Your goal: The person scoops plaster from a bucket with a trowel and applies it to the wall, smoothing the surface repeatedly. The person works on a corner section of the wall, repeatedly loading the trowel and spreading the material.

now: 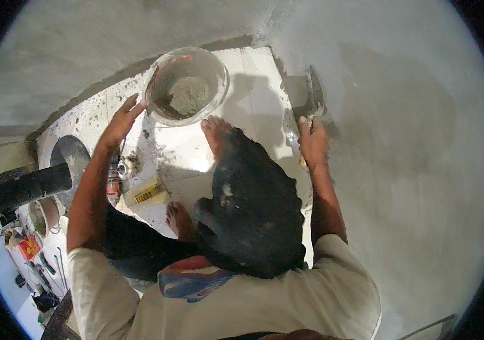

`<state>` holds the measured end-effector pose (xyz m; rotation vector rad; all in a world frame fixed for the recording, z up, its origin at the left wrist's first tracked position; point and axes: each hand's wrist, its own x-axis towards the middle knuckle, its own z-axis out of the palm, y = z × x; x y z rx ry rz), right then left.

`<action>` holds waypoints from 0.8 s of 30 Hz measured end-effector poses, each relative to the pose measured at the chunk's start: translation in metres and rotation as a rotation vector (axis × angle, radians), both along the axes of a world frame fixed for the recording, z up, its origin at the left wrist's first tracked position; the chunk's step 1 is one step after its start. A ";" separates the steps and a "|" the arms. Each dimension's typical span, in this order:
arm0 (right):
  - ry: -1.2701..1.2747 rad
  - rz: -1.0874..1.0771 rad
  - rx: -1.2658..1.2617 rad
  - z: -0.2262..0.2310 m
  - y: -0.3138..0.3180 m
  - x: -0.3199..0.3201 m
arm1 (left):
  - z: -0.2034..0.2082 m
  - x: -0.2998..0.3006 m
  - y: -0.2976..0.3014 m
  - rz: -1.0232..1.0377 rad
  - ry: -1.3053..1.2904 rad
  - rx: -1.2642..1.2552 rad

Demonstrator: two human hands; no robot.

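My right hand (314,143) is closed round the handle of a trowel (315,89). Its narrow blade, smeared with grey mortar, stands edge-on close to the right wall (395,170); whether it touches the wall I cannot tell. A round grey bucket (222,85) with wet mortar (188,95) in the bottom stands on the floor ahead of me. Beside the bucket's left rim is my left hand (121,122), its fingers stretched and apart, holding nothing. Its fingertips come right up to the rim, but contact is not certain.
White floor tiles (185,184) carry mortar splashes. A red-and-grey power tool (113,184) and a yellow-labelled package (146,194) lie left of my feet. A dark round-ended object (70,156) is farther left, with another bucket (46,215) and scattered tools behind. A plastered wall (83,62) closes the far side.
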<state>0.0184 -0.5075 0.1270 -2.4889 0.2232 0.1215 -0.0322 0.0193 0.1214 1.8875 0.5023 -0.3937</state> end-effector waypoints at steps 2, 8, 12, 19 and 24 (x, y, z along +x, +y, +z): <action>0.095 0.111 -0.042 0.040 0.033 0.003 | -0.027 0.020 0.005 0.149 -0.029 -0.047; -0.138 0.683 -0.200 0.051 0.090 0.041 | -0.076 0.057 -0.034 0.340 -0.351 -0.558; -0.154 0.847 -0.485 0.035 0.147 0.077 | -0.053 0.064 -0.063 0.310 -0.421 -0.632; -0.072 1.068 -0.530 -0.003 0.189 0.086 | -0.030 0.070 -0.099 0.181 -0.474 -0.434; -0.149 1.047 -0.517 -0.020 0.181 0.073 | -0.031 0.072 -0.109 0.228 -0.463 -0.483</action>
